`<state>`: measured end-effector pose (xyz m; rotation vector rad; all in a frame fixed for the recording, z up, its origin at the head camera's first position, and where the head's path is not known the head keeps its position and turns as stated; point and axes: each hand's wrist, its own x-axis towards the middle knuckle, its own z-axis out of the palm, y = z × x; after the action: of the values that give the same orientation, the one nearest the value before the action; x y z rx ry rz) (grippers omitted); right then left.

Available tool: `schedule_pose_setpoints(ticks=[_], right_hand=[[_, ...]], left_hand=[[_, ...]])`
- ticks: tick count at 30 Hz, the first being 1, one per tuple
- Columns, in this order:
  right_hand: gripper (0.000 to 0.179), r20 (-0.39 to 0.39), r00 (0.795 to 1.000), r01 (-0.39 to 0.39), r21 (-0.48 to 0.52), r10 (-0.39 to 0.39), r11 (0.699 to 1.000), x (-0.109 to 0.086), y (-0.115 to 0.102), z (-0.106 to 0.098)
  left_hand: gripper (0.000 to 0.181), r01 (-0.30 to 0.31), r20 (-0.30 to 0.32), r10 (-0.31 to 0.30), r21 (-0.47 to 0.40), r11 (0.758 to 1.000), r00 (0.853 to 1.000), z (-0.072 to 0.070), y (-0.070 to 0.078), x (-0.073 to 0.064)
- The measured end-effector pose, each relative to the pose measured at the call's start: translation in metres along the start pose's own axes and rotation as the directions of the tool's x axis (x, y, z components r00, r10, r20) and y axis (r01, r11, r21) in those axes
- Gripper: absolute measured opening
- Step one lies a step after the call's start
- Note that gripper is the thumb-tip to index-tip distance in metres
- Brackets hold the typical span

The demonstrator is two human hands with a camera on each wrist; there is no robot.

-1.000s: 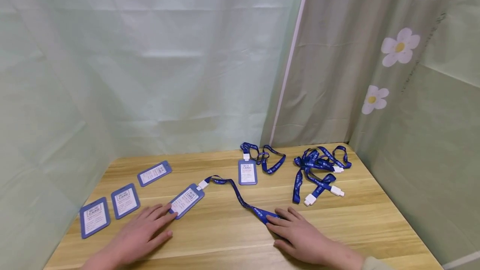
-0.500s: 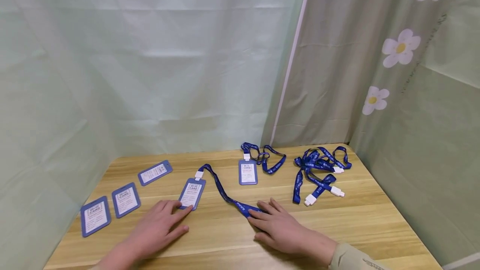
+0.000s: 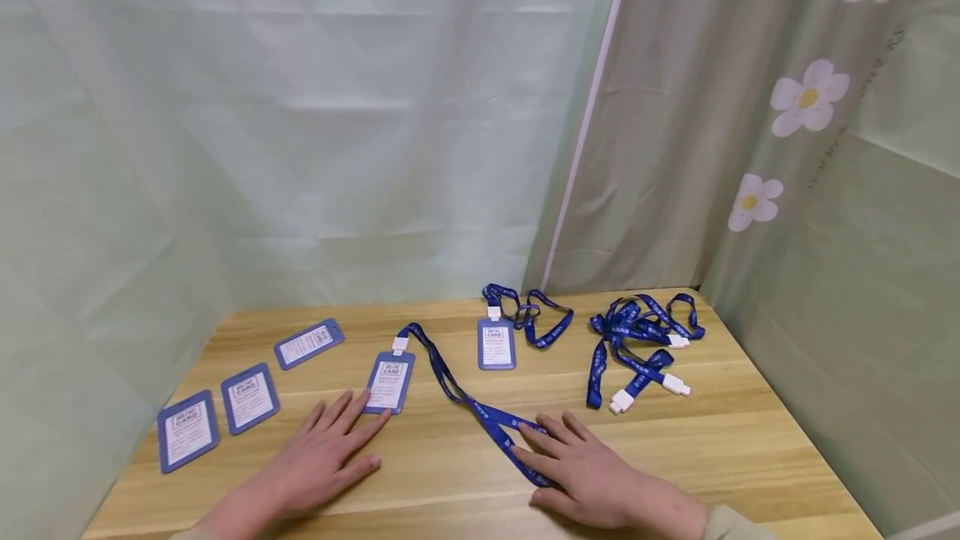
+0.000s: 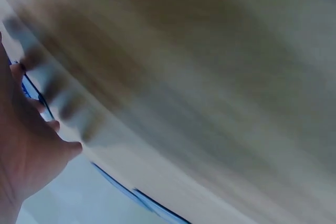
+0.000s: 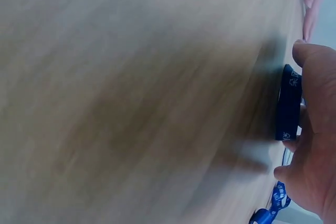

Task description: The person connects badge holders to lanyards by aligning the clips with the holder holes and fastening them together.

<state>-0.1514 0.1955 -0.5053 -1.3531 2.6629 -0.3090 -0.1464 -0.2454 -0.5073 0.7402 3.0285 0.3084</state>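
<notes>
A blue badge holder (image 3: 390,380) with a printed card lies nearly upright left of the table's middle. A white clip (image 3: 401,345) joins its top to a dark blue lanyard (image 3: 444,375). My left hand (image 3: 311,455) touches the holder's lower edge with extended fingertips. To the right, my right hand (image 3: 588,467) rests over the far end of the lanyard, fingers spread and partly covering its loop. In the right wrist view, the strap (image 5: 289,103) shows beside the fingers. The left wrist view has the left hand (image 4: 31,142) at its edge.
Three loose badge holders (image 3: 250,398) lie at the left. Toward the back, another badge holder (image 3: 497,344) has its lanyard (image 3: 551,330) attached. Several tangled lanyards (image 3: 637,327) with white clips lie at the back right. Curtains (image 3: 375,148) surround the wooden table (image 3: 450,498).
The badge holder has turned more upright and shifted slightly right, with the left hand following. My right hand went left, then back right; the lanyard's loop now lies more spread out.
</notes>
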Motion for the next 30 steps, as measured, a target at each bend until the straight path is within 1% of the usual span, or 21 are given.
schedule_pose_setpoints(ticks=[5,9,11,15,20,25,30], right_hand=[[0.056,-0.014,1.000,0.013,-0.020,-0.014,1.000,0.009,0.000,0.000],[0.055,-0.020,1.000,0.006,-0.022,-0.007,1.000,0.021,-0.001,-0.002],[0.055,-0.026,1.000,-0.003,-0.031,0.002,1.000,0.026,-0.002,-0.003],[0.057,-0.055,0.998,-0.021,-0.069,0.017,0.997,0.034,-0.006,-0.003],[0.058,-0.072,0.995,-0.075,-0.098,0.069,0.992,0.042,-0.008,-0.001],[0.056,-0.073,0.990,-0.127,-0.092,0.121,0.988,0.048,-0.010,-0.003],[0.056,-0.114,0.986,-0.131,-0.087,0.121,0.988,0.047,-0.010,-0.006]], left_hand=[[0.062,0.016,-0.042,-0.015,0.020,1.000,0.999,-0.002,0.006,0.011],[0.064,0.041,-0.048,-0.039,0.031,0.999,0.998,-0.003,0.010,0.021],[0.065,0.049,-0.045,-0.048,0.029,0.998,0.998,-0.003,0.012,0.027],[0.066,0.077,-0.016,-0.077,0.016,0.997,0.997,-0.002,0.015,0.041],[0.067,0.100,0.022,-0.100,0.008,0.995,0.995,0.002,0.020,0.065],[0.066,0.089,0.029,-0.090,0.010,0.996,0.996,0.004,0.024,0.085],[0.065,0.078,0.019,-0.078,-0.012,0.997,0.997,0.007,0.026,0.098]])
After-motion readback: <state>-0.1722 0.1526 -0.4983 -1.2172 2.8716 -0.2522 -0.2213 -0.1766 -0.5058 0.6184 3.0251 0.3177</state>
